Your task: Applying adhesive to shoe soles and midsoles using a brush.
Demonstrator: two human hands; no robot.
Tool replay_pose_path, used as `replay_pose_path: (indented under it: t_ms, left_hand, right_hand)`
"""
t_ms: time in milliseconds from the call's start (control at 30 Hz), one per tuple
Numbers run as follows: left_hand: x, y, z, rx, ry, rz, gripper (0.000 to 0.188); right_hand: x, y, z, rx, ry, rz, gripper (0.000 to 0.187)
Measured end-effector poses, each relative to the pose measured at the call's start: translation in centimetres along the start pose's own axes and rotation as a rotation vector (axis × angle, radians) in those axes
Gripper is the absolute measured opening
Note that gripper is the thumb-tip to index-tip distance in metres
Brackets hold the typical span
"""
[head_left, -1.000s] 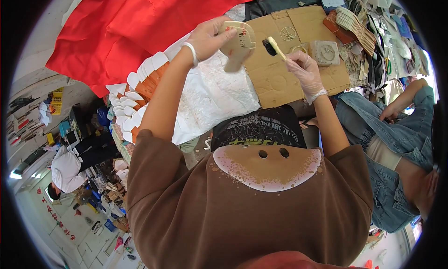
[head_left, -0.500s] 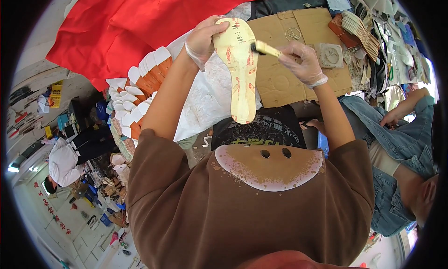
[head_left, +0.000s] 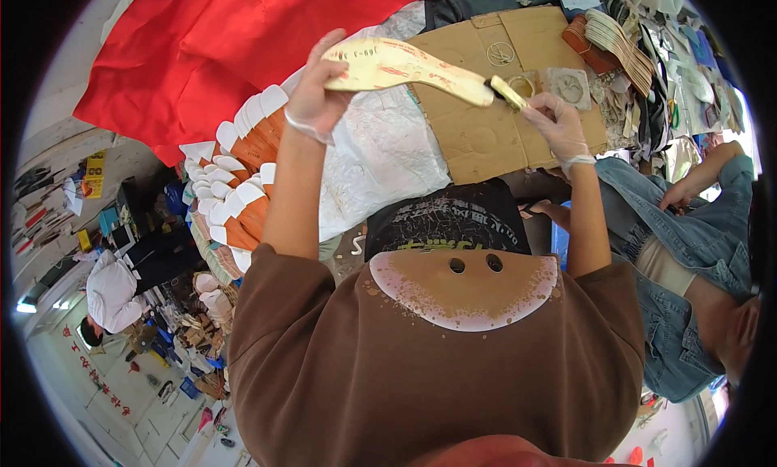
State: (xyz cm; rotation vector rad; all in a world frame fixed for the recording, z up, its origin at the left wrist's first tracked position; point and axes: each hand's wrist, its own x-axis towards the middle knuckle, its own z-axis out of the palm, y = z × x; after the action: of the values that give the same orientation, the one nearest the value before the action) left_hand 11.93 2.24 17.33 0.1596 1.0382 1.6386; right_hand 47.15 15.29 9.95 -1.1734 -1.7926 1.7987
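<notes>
My left hand [head_left: 317, 95], in a thin clear glove, grips the wide end of a pale yellow insole [head_left: 405, 67] with red and dark printing. The insole lies nearly sideways in the air, its narrow end pointing right. In my gloved right hand [head_left: 558, 129] is a short brush [head_left: 508, 93] with a pale yellow handle. Its dark bristles are at the narrow end of the insole, on or close to its edge. Behind the brush a round tan shape [head_left: 524, 85] shows in part. A square whitish block [head_left: 569, 88] with a round recess sits beside it.
Below the hands lie a cardboard sheet [head_left: 469, 135] and white plastic sheeting [head_left: 388, 143]. Red cloth [head_left: 218, 46] covers the far left. Orange and white shoe pieces [head_left: 243, 143] are stacked at left. Strips and scraps [head_left: 619, 50] pile up at right. A person in denim [head_left: 680, 297] sits at right.
The insole has turned from upright to nearly sideways, its narrow end swinging right and up. My left hand has moved left and down; my right hand, with the brush, has moved right and down.
</notes>
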Motion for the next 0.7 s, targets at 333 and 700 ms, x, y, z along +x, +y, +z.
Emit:
replay_pose_path:
  t_ms: [333,700]
  left_hand:
    - [-5.6,-10.8,4.8,0.137,0.126,0.428,0.028]
    - [-4.1,-10.6,2.7,0.435,0.26,0.441,0.023]
  right_hand:
    - [-1.2,1.1,10.5,-0.13,0.468,-0.346,0.017]
    - [-1.6,0.0,10.0,0.251,0.253,-0.077,0.023]
